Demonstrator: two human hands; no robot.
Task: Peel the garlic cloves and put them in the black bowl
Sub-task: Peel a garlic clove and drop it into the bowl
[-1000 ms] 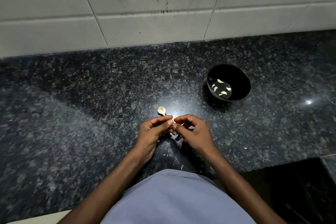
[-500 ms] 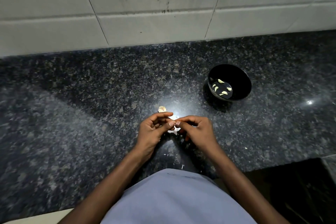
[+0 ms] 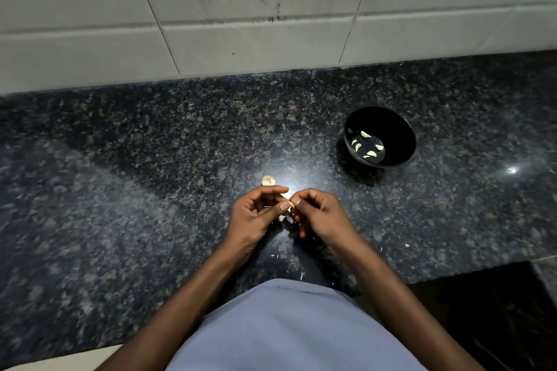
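Speckled dark granite counter (image 3: pixel 120 190); stained pale tiled wall (image 3: pixel 241 9) behind.

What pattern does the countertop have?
Dark speckled granite, black with grey and brown flecks, on the countertop; head view.

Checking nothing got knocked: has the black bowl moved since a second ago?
No. The black bowl sits at the same spot relative to the wall tile seam.

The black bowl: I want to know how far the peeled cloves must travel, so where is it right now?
In the head view the black bowl stands on the granite counter, ahead and to the right of both hands, apart from them, short of the tiled wall.
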